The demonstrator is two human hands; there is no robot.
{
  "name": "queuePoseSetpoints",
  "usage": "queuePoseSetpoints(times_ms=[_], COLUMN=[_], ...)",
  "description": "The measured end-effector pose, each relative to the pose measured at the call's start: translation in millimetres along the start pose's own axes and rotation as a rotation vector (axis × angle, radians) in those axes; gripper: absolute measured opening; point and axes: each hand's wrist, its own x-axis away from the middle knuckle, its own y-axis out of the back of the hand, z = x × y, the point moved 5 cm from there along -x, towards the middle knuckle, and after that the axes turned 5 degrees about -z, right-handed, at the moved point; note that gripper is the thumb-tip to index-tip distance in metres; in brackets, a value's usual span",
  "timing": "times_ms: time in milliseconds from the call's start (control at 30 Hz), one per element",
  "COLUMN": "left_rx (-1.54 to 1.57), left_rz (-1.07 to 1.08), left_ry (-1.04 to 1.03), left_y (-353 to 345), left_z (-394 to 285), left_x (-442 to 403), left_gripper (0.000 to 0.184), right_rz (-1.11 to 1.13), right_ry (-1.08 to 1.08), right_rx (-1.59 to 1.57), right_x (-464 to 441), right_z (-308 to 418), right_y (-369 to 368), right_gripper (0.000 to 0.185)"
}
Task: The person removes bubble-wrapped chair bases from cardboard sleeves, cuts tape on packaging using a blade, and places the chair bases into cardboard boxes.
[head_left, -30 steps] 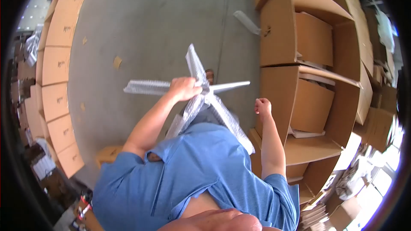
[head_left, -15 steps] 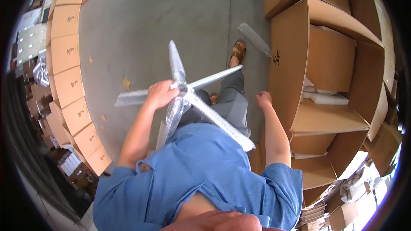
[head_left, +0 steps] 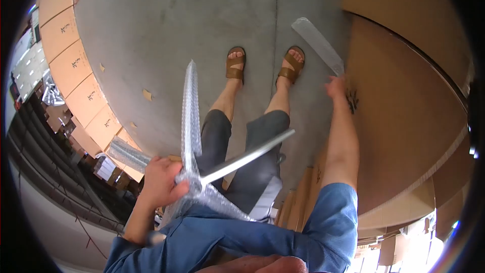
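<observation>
The left hand (head_left: 162, 183) grips a bubble-wrapped star base (head_left: 190, 116); the right hand (head_left: 335, 88) extends beside a plastic strip (head_left: 318, 43), its grasp unclear.

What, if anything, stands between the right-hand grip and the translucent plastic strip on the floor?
Nothing visible does. The right-hand grip appears beside the near end of the translucent plastic strip, its height unclear. The large cardboard box stands to their right, not between.

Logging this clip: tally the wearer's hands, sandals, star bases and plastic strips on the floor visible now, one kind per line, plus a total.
Hands: 2 (left hand, right hand)
Sandals: 2
Star base: 1
Plastic strip: 1
Total: 6
</observation>
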Motion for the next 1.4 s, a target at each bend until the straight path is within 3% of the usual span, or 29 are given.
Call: queuePoseSetpoints(times_ms=[100,167,233,300,367,400,467,500,567,633,767,833,967,1200,1333,1400], left_rx=[0.017,0.045,0.020,0.016,0.028,0.036,-0.004,-0.032,-0.097,-0.111,-0.158,-0.191,-0.278,-0.424,-0.534,-0.578], left_rz=[0.098,0.101,0.091,0.085,0.097,0.094,0.066,0.029,-0.015,-0.045,-0.158,-0.189,-0.285,-0.262,-0.219,-0.221], left_ry=[-0.009,-0.034,-0.037,-0.073,-0.096,-0.112,-0.188,-0.201,-0.253,-0.332,-0.501,-0.602,-0.830,-1.100,-1.276,-1.370], left_y=[8,10,11,19,27,34,40,47,66,85,126,144,165,199,192,191], left_z=[7,12,17,14,8,6,5,1,-10,-20,-35,-41,-38,-56,-77,-87], left_x=[-14,-26,-35,-35,-34,-34,-28,-26,-21,-13,3,8,7,27,42,53], left_gripper=[0.033,0.035,0.035,0.035,0.034,0.033,0.032,0.032,0.031,0.031,0.030,0.030,0.030,0.028,0.030,0.030], right_rz=[0.024,-0.057,-0.018,0.049,-0.329,-0.356,-0.700,-0.716,-0.435,-0.260,-0.374,-0.625,-0.785,-1.341,-1.526,-1.590], right_ry=[0.009,0.010,-0.096,-0.227,-0.213,-0.235,-0.276,-0.308,-0.437,-0.427,-0.381,-0.256,-0.126,-0.310,-0.421,-0.507], right_rx=[-0.040,0.110,-0.057,-0.203,-0.585,-0.591,-0.622,-0.625,-0.976,-1.051,-1.157,-1.608,-1.925,-1.851,-1.751,-1.157], right_x=[-49,-64,-73,-42,-8,11,64,91,132,172,266,301,366,503,578,615], right_z=[-33,-45,-46,-47,-26,-17,-2,4,9,21,60,77,110,170,212,254], right_y=[-25,-31,-22,-24,4,10,16,17,3,7,75,93,130,142,139,160], right_gripper=[0.049,0.046,0.044,0.043,0.037,0.037,0.040,0.040,0.034,0.027,0.030,0.021,0.018,0.027,0.019,0.008])
